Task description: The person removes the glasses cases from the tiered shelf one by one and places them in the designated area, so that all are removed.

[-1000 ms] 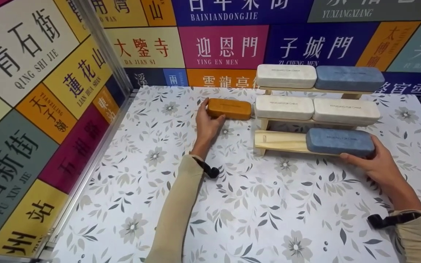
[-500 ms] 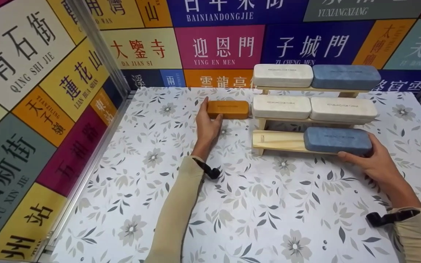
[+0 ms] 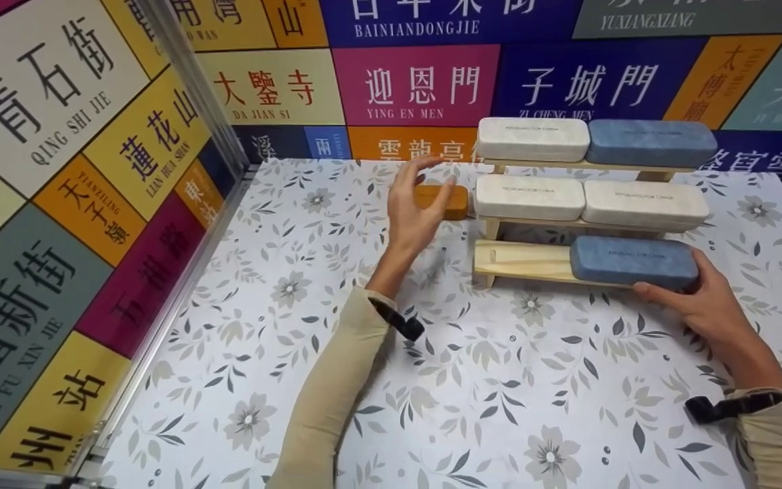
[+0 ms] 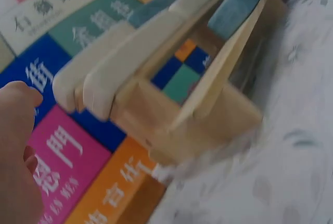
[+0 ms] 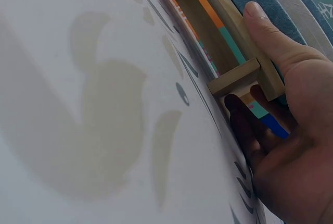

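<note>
A three-tier wooden display rack (image 3: 523, 258) holds several long rounded cases, like glasses cases. At the right end of its lowest shelf sits a blue case (image 3: 635, 260). My right hand (image 3: 720, 309) grips that end: in the right wrist view the thumb (image 5: 268, 31) lies along the shelf edge and blue case, while the fingers (image 5: 255, 125) curl beneath. Left of the rack, an orange case (image 3: 457, 202) lies on the table, partly hidden behind my left hand (image 3: 415, 210). The left fingers are spread and hold nothing. In the left wrist view that hand (image 4: 18, 151) is at the left edge.
Two white cases, one on the left (image 3: 530, 197) and one on the right (image 3: 645, 204), fill the middle shelf. Up top stand a white case (image 3: 532, 139) and a blue case (image 3: 652, 142). Sign-covered panels (image 3: 415, 85) border the flowered tabletop (image 3: 472, 380) behind and at left.
My left hand has let go of the orange case, risen, and moved right with its fingers spreading. The right hand keeps its grip at the rack's lower right end.
</note>
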Tool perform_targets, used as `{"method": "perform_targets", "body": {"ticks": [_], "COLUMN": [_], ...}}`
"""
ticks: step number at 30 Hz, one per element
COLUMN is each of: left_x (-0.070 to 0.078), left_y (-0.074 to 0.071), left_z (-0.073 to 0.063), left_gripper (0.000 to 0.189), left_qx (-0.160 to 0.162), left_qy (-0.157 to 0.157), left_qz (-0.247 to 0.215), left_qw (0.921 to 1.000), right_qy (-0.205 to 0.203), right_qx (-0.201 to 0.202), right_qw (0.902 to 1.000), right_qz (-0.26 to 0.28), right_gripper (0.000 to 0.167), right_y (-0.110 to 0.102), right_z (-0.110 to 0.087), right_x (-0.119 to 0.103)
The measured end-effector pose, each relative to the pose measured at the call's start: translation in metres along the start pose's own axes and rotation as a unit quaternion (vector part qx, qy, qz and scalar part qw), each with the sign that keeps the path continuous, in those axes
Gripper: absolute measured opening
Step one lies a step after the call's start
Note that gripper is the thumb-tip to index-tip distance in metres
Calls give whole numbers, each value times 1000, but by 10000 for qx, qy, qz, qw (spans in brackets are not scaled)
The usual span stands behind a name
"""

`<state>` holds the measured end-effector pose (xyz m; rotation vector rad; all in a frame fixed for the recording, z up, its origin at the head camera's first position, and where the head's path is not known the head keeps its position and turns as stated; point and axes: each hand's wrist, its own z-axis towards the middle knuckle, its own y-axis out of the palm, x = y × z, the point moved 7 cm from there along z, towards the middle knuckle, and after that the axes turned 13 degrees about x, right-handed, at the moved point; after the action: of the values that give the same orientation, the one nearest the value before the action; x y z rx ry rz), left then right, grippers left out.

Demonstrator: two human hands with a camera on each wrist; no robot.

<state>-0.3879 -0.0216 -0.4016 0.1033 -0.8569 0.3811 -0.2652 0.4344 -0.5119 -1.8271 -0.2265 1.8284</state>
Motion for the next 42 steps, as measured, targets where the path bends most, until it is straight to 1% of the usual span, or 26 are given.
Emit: {"method": "perform_targets", "body": {"ticks": [3, 7, 9, 11, 13, 15, 19, 21, 24, 27, 29, 31, 38, 42], "left_x": [27, 56, 66, 74, 79, 81, 78, 74, 66, 61, 59, 58, 55, 57], "left_y": [13, 32, 39, 44, 47, 52, 68, 77, 91, 103, 111, 118, 140, 151], "left_z": [-7, -24, -33, -42, -50, -59, -76, -84, -96, -105, -110, -113, -120, -125], "left_gripper": [34, 31, 28, 23, 21, 22, 27, 30, 36, 44, 51, 56, 73, 80], "left_qx": [-240, -682, -877, -1038, -1208, -1449, -2096, -2454, -2995, -3398, -3563, -3652, -3814, -3862], "left_qy": [304, 645, 853, 1048, 1128, 1125, 927, 807, 580, 355, 243, 224, 70, 23], "left_qz": [-192, -522, -691, -821, -941, -1011, -1014, -905, -663, -374, -166, 61, 858, 1173], "left_qw": [9991, 9942, 9901, 9856, 9817, 9778, 9681, 9618, 9500, 9391, 9339, 9306, 9204, 9149], "right_qy": [-9, -41, -47, -33, -43, -58, -116, -120, -124, -118, -116, -119, -97, -225], "right_qx": [14, 67, 67, 16, -24, -45, 53, 79, 95, 116, 146, 174, 200, 216], "right_qw": [10000, 10000, 10000, 9999, 9998, 9997, 9999, 9999, 9999, 9999, 9998, 9998, 9997, 9995], "right_qz": [-6, 12, 37, 130, 176, 231, 102, 55, 30, 11, -24, -52, -92, -31], "right_gripper": [85, 86, 86, 85, 83, 82, 83, 85, 85, 87, 88, 89, 91, 91], "right_y": [-2, -3, -2, 0, 3, 6, 4, 2, 1, -1, -3, -3, -2, -1], "right_z": [1, 1, 0, 1, 1, 1, 2, 1, 1, 1, 1, 1, 1, 1], "right_x": [-1, -1, -2, -2, -2, -3, -3, -3, -3, -2, -2, -2, 0, -3]}}
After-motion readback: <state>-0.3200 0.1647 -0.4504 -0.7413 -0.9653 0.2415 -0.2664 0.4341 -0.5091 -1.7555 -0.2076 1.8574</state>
